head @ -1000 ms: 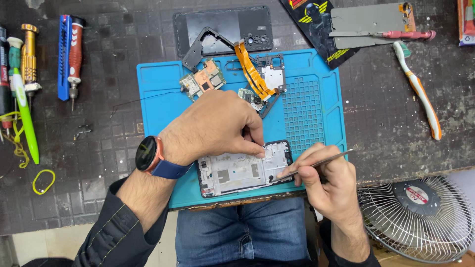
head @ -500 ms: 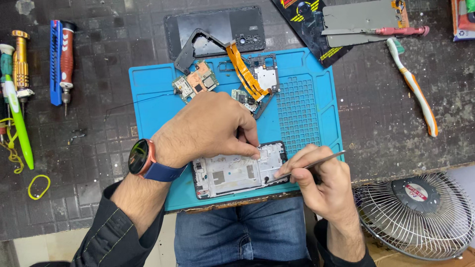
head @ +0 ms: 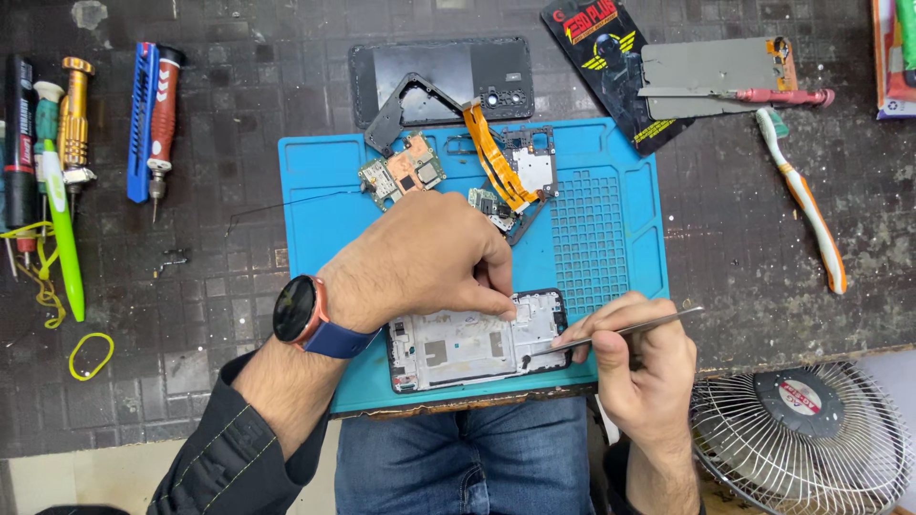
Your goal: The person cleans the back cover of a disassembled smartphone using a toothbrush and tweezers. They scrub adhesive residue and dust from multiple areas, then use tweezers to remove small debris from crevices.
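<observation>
Item: opened black-rimmed smartphone frame with bare silver-grey inner chassis (head: 477,340), lying flat at the near edge of the blue silicone repair mat (head: 315,210), just above the person's lap. Handling, as judged: light, thin and rigid, but fragile inside; small connectors and thin ribbons tear easily, and the smooth rim may slide on the mat unless pinned. Best held by pressing down on the rim or a bare chassis plate, not on components. Left hand (head: 420,262): draped over the frame's upper edge, fingertips pressing down on the chassis, steadying it; it clasps nothing. Right hand (head: 639,367): pinched closed around slim steel tweezers (head: 620,332), whose tip meets the frame's lower right corner. Whether the tip grips a part cannot be told. Nearby on the mat: a green and copper circuit board (head: 405,175), an orange flex ribbon (head: 491,157) and a small black inner bracket (head: 530,172); beyond it, a black back cover (head: 439,76). Off the mat: screwdrivers (head: 72,119) at left, a white and orange toothbrush (head: 806,205) at right, a wire fan guard (head: 811,439) by the knee. Change from the earlier frames: hands, tweezers and frame keep the same arrangement; only the view drifts slightly.
</observation>
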